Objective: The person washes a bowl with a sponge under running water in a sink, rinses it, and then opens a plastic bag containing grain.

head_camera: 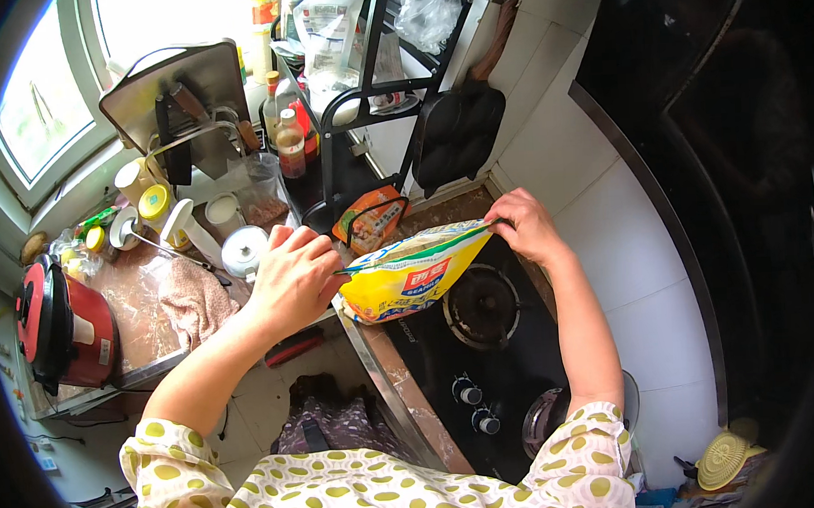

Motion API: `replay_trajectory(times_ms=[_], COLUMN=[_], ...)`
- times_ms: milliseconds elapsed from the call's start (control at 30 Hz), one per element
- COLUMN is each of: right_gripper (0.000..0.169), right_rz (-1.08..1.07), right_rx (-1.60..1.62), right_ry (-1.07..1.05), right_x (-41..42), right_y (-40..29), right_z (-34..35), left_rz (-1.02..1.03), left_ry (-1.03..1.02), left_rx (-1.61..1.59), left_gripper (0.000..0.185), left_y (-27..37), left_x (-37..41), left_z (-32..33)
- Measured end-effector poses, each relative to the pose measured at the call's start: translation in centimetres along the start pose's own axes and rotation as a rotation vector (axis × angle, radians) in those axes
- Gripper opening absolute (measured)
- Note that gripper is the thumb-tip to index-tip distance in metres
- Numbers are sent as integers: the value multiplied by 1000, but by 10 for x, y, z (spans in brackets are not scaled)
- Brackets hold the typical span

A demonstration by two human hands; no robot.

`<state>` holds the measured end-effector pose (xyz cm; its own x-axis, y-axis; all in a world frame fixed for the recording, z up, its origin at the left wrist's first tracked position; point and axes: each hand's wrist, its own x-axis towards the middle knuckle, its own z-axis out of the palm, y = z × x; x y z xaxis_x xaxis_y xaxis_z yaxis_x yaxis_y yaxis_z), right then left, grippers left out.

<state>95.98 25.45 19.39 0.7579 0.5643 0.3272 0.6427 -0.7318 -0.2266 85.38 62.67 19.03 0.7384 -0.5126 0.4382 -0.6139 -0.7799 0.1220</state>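
A yellow Seamild food bag [415,281] with a green band along its top edge is stretched between my two hands. My left hand [295,276] pinches the band's left end. At the right end, my right hand [525,228] grips the top corner between thumb and fingers. The bag hangs over the near-left part of a black gas stove [418,349], beside a round burner [482,306]. Behind the bag, an orange package [371,218] rests on the counter. Whether the bag's top is fully parted cannot be told.
A red electric cooker [90,322], a pinkish-brown cloth [198,297], a glass lid [245,251] and several jars crowd the left counter. Bottles stand by a black metal rack [373,92]. A black multi-cup pan [460,136] hangs on the wall. Stove knobs [486,421] lie nearer me.
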Motion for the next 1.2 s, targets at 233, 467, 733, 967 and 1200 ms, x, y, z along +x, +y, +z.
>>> replay_trajectory(times_ms=[233,467,733,967,1200], right_gripper=[11,10,16,11,12], right_rz=[14,-18,-13,-27,-104], right_rx=[26,-35,-26,31,56], right_ry=[-17,-72,-141,-200,-112], right_x=[3,6,14,22,23], right_y=[1,6,-10,-13,-6], right_z=[-7,-6,-15,-9,-4], left_rz=[31,5,-24,-52,-120], left_ry=[58,16,83,72,122], left_rx=[-101,-118,-146,-167,-146], left_gripper=[15,15,14,15,13], left_y=[-2,-3,7,7,15], left_x=[3,6,17,18,27], left_z=[3,-1,8,8,14])
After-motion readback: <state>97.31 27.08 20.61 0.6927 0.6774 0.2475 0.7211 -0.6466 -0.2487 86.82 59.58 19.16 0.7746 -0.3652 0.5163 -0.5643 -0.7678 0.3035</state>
